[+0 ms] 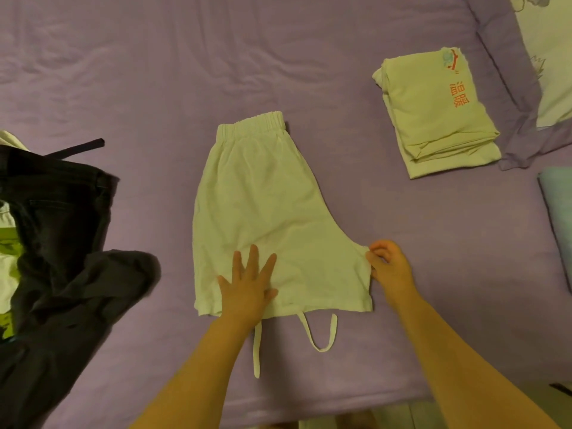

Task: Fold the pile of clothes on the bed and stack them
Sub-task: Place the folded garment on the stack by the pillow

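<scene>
Mid-fold on the pale cream cotton shorts with elastic waistband (263, 212), already doubled leg over leg and lying flat in the middle of the lilac bed sheet (154, 72), waistband at the far end, hems at the near edge. Left hand (247, 289) flat on the near part of the cloth, fingers straight and spread apart, pinning it down. Right hand (388, 267) at the jutting crotch point on the right side, thumb and fingertips curled and pinched on that corner of fabric. Two cream drawstring ends (318, 335) trailing out past the near hem, one straight, one looped.

Well apart, far right: a folded cream shirt with red printed characters (439, 113), apparently the start of the stack, beside a lilac-bordered pillow (513, 88). At the left edge, a crumpled pile of dark grey and black garments (62, 243), not yet folded.

Likely next: carrying the pinched point inward over the body to square the outline, with the flat palm holding the layers from sliding. Then tucking the strings in, folding hem towards waistband, and moving the packet onto the folded shirt. Main risk: the upper layer shifting and wrinkling if the pinning hand lifts too soon.
</scene>
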`<state>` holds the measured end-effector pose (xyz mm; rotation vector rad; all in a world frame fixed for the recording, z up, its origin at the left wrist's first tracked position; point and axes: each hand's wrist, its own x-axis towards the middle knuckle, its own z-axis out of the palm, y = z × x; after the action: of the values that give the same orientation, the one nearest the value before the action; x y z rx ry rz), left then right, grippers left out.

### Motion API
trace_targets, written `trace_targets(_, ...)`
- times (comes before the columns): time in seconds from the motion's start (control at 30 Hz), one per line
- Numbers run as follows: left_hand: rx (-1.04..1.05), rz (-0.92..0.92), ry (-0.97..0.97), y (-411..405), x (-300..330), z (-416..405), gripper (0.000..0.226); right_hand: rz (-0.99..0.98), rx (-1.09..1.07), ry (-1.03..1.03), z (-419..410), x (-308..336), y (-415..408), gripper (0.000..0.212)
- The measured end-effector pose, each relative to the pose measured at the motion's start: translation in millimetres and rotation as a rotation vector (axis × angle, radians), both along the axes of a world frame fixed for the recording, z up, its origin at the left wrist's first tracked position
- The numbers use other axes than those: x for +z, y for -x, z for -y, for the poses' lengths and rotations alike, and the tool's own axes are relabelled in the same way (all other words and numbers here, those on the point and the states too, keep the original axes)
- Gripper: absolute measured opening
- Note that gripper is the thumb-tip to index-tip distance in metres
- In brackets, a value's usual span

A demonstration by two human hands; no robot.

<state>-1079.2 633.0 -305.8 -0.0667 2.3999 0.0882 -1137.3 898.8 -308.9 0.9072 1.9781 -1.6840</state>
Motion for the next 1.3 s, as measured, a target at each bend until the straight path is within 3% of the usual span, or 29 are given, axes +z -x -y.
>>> trace_targets(0.13, 0.04, -0.039, -0.055, -7, -7, 4, 0.067, 0.122, -0.075, 0.221, 5, 6, 3, 0.033)
trace_targets(0.27, 0.079, -0.053, -0.001, -22, -10, 7, 0.066, 0.095, 0.167, 0.045, 3, 6, -2, 0.05)
trace_targets(0.4, 0.26, -0.016, 0.046, -30, -3, 26, 0.06, 0.023, 0.164, -0.06, 5, 5, -6, 0.055)
trace_targets(0.5, 0.521, -0.21, -0.005, -35, 7, 41, 0.053, 0.046, 0.11, -0.002, 16, 4, -14, 0.071)
trace_targets(0.57, 0.79, -0.393, -0.118, -37, 10, 50, 0.05, 0.057, 0.093, -0.079, 19, 0, -23, 0.064)
trace_targets(0.6, 0.927, -0.44, -0.193, -37, 10, 54, 0.05, 0.06, 0.103, -0.135, 21, -2, -26, 0.049)
trace_targets(0.63, 1.042, -0.459, -0.263, -36, 9, 58, 0.048, 0.072, 0.115, -0.175, 23, -1, -29, 0.031)
trace_targets(0.7, 1.196, -0.455, -0.387, -36, 9, 64, 0.04, 0.064, 0.133, -0.197, 25, -2, -37, 0.026)
trace_targets(0.83, 1.272, -0.392, -0.55, -38, 7, 71, 0.027, -0.045, 0.223, -0.365, 28, -1, -42, 0.026)
trace_targets(0.93, 1.354, -0.407, -0.635, -38, 8, 72, 0.024, -0.088, 0.175, -0.247, 35, 6, -41, 0.011)
trace_targets(1.07, 1.366, -0.467, -0.683, -45, 15, 73, 0.018, -0.087, 0.183, -0.224, 38, 19, -42, 0.016)
trace_targets(1.13, 1.304, -0.5, -0.663, -52, 19, 76, 0.01, -0.1, 0.199, -0.296, 33, 21, -44, 0.021)
trace_targets(1.3, 1.29, -0.531, -0.563, -61, 19, 74, 0.018, -0.129, 0.293, -0.46, 24, 25, -47, 0.027)
